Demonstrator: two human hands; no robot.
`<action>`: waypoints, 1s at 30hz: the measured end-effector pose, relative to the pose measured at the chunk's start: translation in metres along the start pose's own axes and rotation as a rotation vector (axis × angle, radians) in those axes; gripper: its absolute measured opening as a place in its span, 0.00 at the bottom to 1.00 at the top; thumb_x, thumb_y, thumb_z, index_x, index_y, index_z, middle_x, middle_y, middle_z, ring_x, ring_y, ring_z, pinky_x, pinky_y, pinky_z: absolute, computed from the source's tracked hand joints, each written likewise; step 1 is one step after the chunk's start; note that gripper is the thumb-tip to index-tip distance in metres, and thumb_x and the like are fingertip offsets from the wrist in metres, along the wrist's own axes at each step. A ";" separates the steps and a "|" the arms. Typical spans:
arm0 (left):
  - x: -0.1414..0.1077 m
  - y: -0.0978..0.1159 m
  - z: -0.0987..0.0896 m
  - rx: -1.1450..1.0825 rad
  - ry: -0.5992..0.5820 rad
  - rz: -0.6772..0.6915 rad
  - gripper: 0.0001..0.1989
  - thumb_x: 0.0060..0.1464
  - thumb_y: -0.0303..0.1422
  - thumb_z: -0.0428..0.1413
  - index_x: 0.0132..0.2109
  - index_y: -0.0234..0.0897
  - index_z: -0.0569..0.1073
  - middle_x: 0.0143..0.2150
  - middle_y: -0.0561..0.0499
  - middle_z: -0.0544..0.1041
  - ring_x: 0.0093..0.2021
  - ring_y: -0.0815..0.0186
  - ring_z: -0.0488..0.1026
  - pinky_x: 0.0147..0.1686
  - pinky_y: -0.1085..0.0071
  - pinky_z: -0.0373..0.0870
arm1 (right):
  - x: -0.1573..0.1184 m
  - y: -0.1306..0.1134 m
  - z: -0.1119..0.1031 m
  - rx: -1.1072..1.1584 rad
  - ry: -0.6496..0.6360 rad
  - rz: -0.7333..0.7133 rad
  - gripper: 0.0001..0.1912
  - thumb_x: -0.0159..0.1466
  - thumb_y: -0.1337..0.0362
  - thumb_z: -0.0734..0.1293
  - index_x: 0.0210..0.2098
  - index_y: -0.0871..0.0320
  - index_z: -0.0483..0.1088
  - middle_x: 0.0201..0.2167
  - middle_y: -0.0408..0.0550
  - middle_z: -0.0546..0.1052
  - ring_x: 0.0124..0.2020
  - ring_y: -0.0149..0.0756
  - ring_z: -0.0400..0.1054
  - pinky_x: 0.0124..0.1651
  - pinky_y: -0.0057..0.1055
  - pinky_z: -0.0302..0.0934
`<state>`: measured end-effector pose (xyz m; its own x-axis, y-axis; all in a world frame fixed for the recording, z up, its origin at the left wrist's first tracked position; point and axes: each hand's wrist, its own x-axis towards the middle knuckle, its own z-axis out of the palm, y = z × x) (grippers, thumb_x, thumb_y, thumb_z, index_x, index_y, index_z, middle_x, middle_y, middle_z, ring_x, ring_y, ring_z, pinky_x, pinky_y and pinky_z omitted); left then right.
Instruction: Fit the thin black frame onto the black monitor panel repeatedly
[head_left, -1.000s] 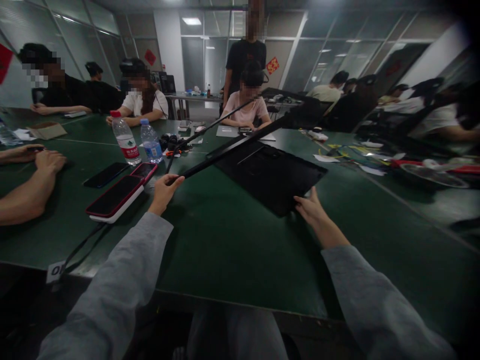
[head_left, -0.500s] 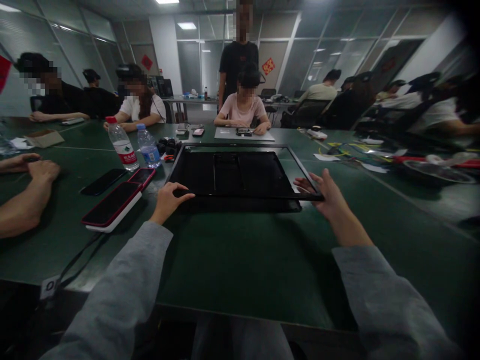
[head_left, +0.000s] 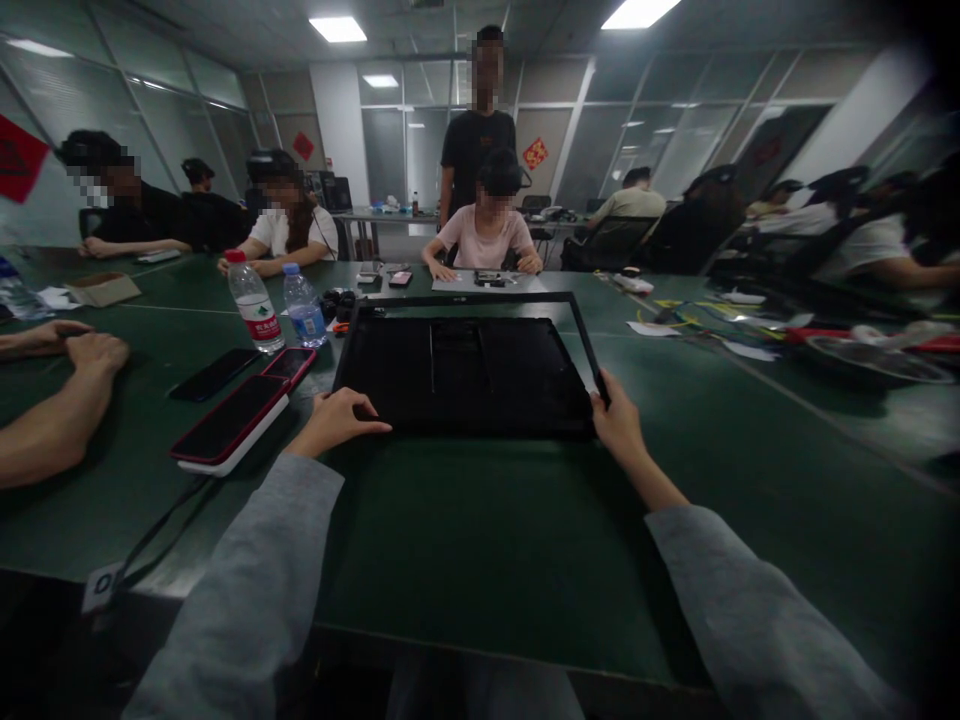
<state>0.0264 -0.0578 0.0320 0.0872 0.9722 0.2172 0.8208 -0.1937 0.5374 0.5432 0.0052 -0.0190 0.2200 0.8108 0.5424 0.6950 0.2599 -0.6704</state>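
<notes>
A thin black rectangular frame lies over a flat black panel on the green table. The frame's far edge stands slightly beyond the panel; its near edge blends with the panel's dark front edge. My left hand pinches the frame at its near left corner, thumb stretched along the front edge. At the right side, near the front corner, my right hand is closed round the frame, with some of its fingers hidden.
Left of the panel are a red-capped bottle, a blue-capped bottle, a dark phone and a red-edged device. A person's arms rest at the far left. Cables and a round dark object lie right.
The frame has come down closer to the panel and its near edge has dropped. My right hand has moved left and closed on its side. The whole view has tilted up slightly.
</notes>
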 end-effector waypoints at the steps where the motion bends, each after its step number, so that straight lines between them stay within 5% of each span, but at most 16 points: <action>1: 0.000 -0.001 0.001 0.001 -0.010 0.006 0.21 0.39 0.58 0.72 0.28 0.48 0.82 0.39 0.46 0.84 0.48 0.45 0.77 0.62 0.43 0.62 | 0.000 0.001 0.001 0.001 -0.005 0.002 0.33 0.66 0.58 0.61 0.69 0.57 0.68 0.65 0.58 0.75 0.67 0.55 0.69 0.72 0.58 0.60; 7: 0.003 -0.005 0.005 -0.019 0.088 0.019 0.23 0.59 0.56 0.60 0.26 0.46 0.80 0.38 0.44 0.84 0.49 0.48 0.77 0.61 0.48 0.64 | 0.001 0.009 0.006 -0.017 -0.049 0.047 0.32 0.64 0.60 0.63 0.66 0.57 0.71 0.62 0.57 0.77 0.65 0.55 0.71 0.71 0.58 0.61; 10: 0.007 -0.011 0.010 -0.004 0.289 0.007 0.16 0.63 0.49 0.59 0.40 0.44 0.84 0.52 0.42 0.83 0.59 0.47 0.75 0.63 0.48 0.64 | 0.003 0.016 0.009 -0.035 -0.048 0.071 0.31 0.62 0.61 0.64 0.64 0.60 0.74 0.60 0.59 0.79 0.63 0.55 0.73 0.70 0.57 0.62; 13: 0.010 -0.021 0.017 0.029 0.463 -0.132 0.23 0.63 0.45 0.60 0.59 0.39 0.79 0.64 0.35 0.75 0.66 0.44 0.70 0.64 0.49 0.65 | 0.005 0.022 0.010 -0.024 -0.041 0.069 0.30 0.61 0.62 0.66 0.62 0.60 0.76 0.58 0.57 0.81 0.61 0.54 0.74 0.69 0.57 0.64; 16: 0.011 -0.029 0.022 -0.002 0.443 -0.241 0.26 0.63 0.44 0.60 0.62 0.34 0.77 0.62 0.32 0.77 0.62 0.44 0.74 0.62 0.51 0.68 | 0.008 0.027 0.010 -0.004 -0.042 0.070 0.29 0.62 0.60 0.67 0.62 0.57 0.77 0.57 0.55 0.81 0.61 0.53 0.75 0.69 0.57 0.64; 21: 0.012 -0.032 0.020 -0.096 0.453 -0.291 0.18 0.62 0.43 0.59 0.52 0.40 0.83 0.48 0.38 0.85 0.50 0.46 0.81 0.55 0.54 0.72 | 0.010 0.025 0.008 0.013 -0.044 0.095 0.30 0.63 0.60 0.68 0.64 0.58 0.76 0.57 0.55 0.81 0.60 0.53 0.76 0.68 0.57 0.65; 30: 0.010 -0.031 0.017 0.034 0.394 -0.294 0.25 0.65 0.45 0.54 0.58 0.32 0.82 0.54 0.31 0.84 0.53 0.41 0.80 0.55 0.51 0.71 | 0.008 0.010 0.004 -0.091 -0.098 0.107 0.31 0.66 0.62 0.67 0.67 0.69 0.73 0.53 0.67 0.81 0.57 0.57 0.77 0.64 0.52 0.68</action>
